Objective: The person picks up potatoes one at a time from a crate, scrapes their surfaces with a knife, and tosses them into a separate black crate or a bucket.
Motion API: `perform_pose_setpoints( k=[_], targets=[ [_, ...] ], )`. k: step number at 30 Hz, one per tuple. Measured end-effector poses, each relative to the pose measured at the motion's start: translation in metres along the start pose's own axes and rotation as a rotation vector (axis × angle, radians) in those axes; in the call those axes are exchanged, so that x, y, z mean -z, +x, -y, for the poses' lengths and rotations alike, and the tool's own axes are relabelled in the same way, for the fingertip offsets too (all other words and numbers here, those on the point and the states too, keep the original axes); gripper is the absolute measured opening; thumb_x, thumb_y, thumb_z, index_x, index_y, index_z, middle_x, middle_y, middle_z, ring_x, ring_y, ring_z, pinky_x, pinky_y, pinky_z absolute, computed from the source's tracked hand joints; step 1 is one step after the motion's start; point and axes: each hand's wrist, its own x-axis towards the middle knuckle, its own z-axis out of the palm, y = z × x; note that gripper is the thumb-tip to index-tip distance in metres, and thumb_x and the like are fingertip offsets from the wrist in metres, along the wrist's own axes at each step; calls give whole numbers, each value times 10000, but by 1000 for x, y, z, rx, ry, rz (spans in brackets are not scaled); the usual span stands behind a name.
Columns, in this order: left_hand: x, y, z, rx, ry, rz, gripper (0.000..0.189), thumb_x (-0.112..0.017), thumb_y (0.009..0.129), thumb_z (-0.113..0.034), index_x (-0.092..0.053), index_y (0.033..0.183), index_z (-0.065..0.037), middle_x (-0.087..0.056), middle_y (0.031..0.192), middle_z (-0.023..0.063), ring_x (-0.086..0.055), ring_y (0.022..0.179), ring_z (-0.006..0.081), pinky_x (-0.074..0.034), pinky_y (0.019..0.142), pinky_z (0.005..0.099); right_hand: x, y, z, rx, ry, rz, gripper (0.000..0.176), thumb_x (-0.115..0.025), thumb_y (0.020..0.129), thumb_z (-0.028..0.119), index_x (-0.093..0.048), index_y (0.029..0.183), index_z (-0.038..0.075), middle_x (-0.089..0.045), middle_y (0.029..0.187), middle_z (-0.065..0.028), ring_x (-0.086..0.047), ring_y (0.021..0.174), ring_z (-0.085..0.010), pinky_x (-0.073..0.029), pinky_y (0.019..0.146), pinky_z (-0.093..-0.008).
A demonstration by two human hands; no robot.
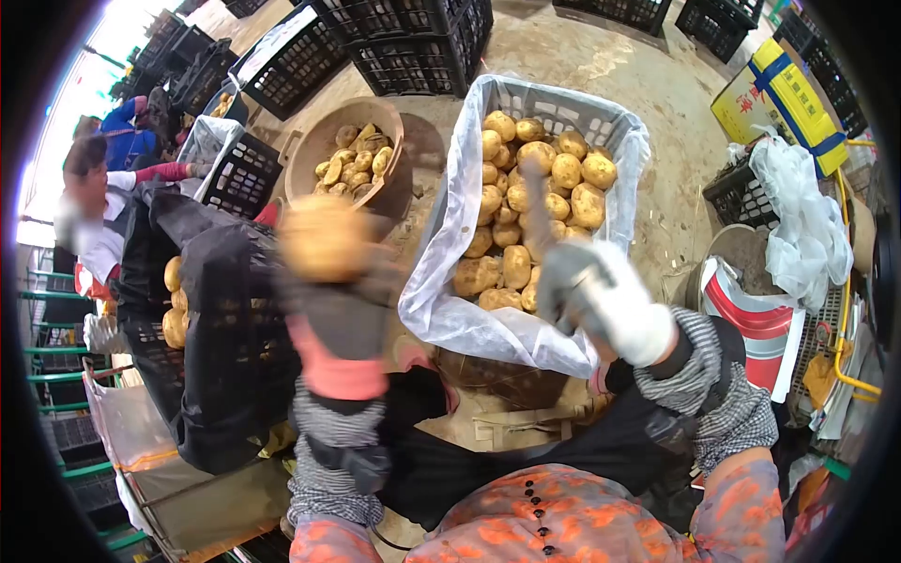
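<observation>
The largest thing is the grey crate (563,113), standing on the floor before the person, with a white liner (446,291) folded over its rim. Many potatoes (566,171) are heaped inside it. Almost as large is the black cloth (230,328), which hangs over a crate at the left side. Smaller is the round tub (312,143), just beyond the left hand; it holds more potatoes, and some (as far as I can judge) look cut or irregular.

The right hand (610,300), in a white and grey glove, is above the near part of the heap. Its fingers are curled around a long dark tool (538,202), perhaps a blade, but too blurred to be sure.

The left hand (340,305) grips a single potato (324,239), raised between the tub and the lined crate. The fingers are blurred, so I cannot tell exactly how wide they are spread.

In my judgement, the step in hand is handling potatoes one by one. The next move calls for a steady left grip, with the tool kept away from the liner.
</observation>
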Motion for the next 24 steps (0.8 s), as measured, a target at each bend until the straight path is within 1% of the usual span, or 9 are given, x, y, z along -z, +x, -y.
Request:
perform_pose_setpoints(
  k=[3, 4, 8, 9, 10, 11, 13, 16, 24],
  targets=[
    [15, 1, -92, -257, -147, 385, 719, -600, 831, -394, -360, 1338, 56, -509, 1079, 134, -522, 951, 233, -464, 863, 377, 14, -12, 31, 147, 240, -268, 470, -562, 878, 504, -444, 777, 61, -427, 609, -23, -434, 484, -112, -390, 456, -240],
    [9, -5, -104, -536, -17, 129, 691, -558, 860, -376, -340, 1367, 39, -505, 1050, 129, -517, 944, 227, -460, 888, 380, 19, -17, 41, 57, 243, -372, 424, -454, 968, 439, -417, 761, 71, -428, 598, -32, -422, 458, -110, -382, 426, -236],
    [47, 26, -25, -132, 528, 145, 607, -451, 933, -380, -336, 1390, 2, -534, 1150, 136, -550, 978, 211, -459, 906, 318, 35, -31, 44, 274, 159, -329, 473, -302, 1021, 421, -427, 737, 63, -440, 560, -57, -424, 418, -112, -391, 387, -225],
    [44, 28, 17, 109, 597, -72, 501, -399, 972, -321, -385, 1362, -6, -535, 1222, 131, -579, 988, 201, -473, 880, 305, 37, -34, 47, 286, 168, -341, 477, -297, 1022, 417, -426, 733, 60, -434, 550, -59, -411, 402, -115, -388, 369, -232],
    [11, 37, 47, 349, 1245, 96, 413, -424, 975, -231, -444, 1320, -5, -543, 1224, 132, -588, 1000, 192, -484, 859, 311, 40, -36, 48, 302, 179, -356, 480, -291, 1024, 412, -425, 729, 57, -429, 541, -60, -399, 386, -118, -384, 351, -239],
    [38, 41, 86, 467, 983, 222, 379, -494, 951, -179, -485, 1287, -5, -574, 1178, 106, -589, 999, 162, -475, 840, 287, 43, -36, 47, 364, 233, -368, 483, -295, 1022, 412, -418, 728, 50, -424, 532, -63, -386, 365, -126, -377, 325, -249],
    [65, 57, 138, 692, 1191, 229, 427, -577, 905, -137, -479, 1302, -14, -580, 1151, 71, -570, 1013, 112, -464, 844, 265, 52, -39, 51, 390, 333, -418, 481, -301, 1022, 409, -414, 722, 50, -423, 530, -68, -388, 364, -129, -378, 326, -248],
    [93, 99, 203, 348, 1881, 472, 739, -675, 785, -272, -345, 1405, -44, -357, 1411, 246, -397, 1279, 375, -367, 1035, 382, 65, -42, 54, 419, 380, -500, 482, -338, 1014, 410, -400, 697, 52, -407, 495, -77, -376, 333, -148, -365, 300, -255],
    [114, 153, 326, 504, 1747, -82, 1053, -743, 639, -156, -133, 1497, -163, -90, 1521, 244, -282, 1356, 395, -369, 1048, 386, 73, -48, 59, 454, 404, -464, 537, -368, 1000, 428, -404, 616, 55, -393, 393, -83, -376, 256, -197, -363, 245, -302]
  ],
)
